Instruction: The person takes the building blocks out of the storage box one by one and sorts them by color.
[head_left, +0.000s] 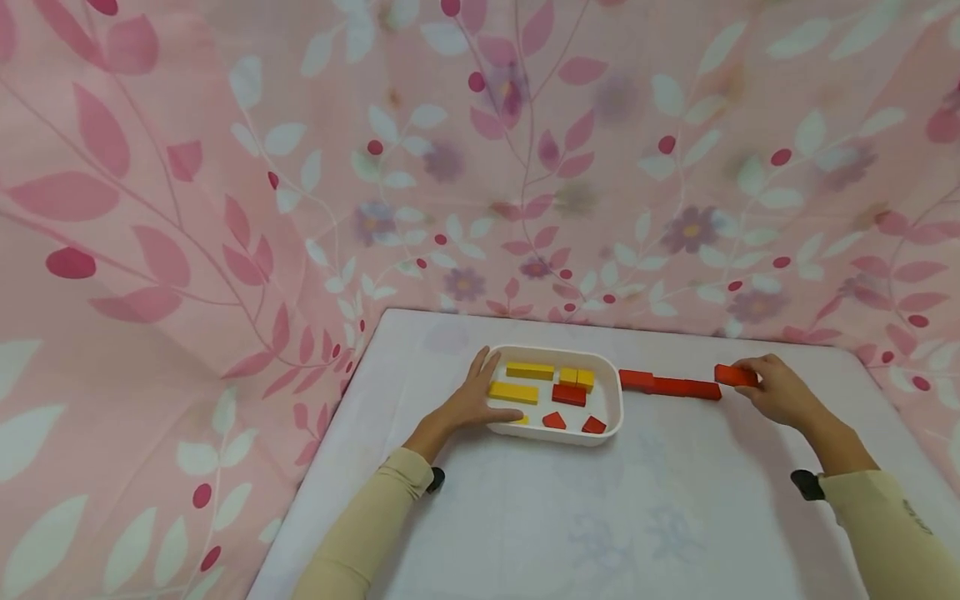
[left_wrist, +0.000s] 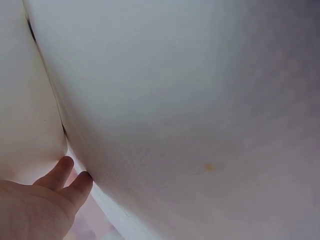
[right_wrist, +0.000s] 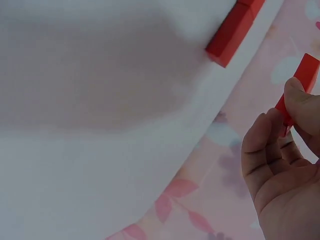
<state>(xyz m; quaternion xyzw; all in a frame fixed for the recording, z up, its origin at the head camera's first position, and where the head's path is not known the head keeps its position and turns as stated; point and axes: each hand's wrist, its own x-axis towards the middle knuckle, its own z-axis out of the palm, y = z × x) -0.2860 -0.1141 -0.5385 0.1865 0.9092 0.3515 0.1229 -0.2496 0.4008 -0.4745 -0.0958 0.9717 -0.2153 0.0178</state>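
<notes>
A person works at a white-covered desk (head_left: 562, 517), seen from above. The right hand (head_left: 780, 390) pinches a red block (head_left: 726, 375) between thumb and fingers, just beyond the right end of a row of red blocks (head_left: 686, 387); the right wrist view shows a gap between them. That grip takes one end of the block, so the free end could swivel or slip if the fingers loosen. The row is slightly crooked where two pieces meet; a bump from the held block would probably skew it further.

The left hand's (head_left: 468, 400) grip is loose, fingers extended along the left side of a white tray (head_left: 617, 408), thumb reaching over the near rim, partly covering a small yellow piece. Other yellow blocks (head_left: 513, 392) and red pieces (head_left: 569, 395) lie inside. The row starts right beside the tray, so a push rightward from that hand could shove it out of line
</notes>
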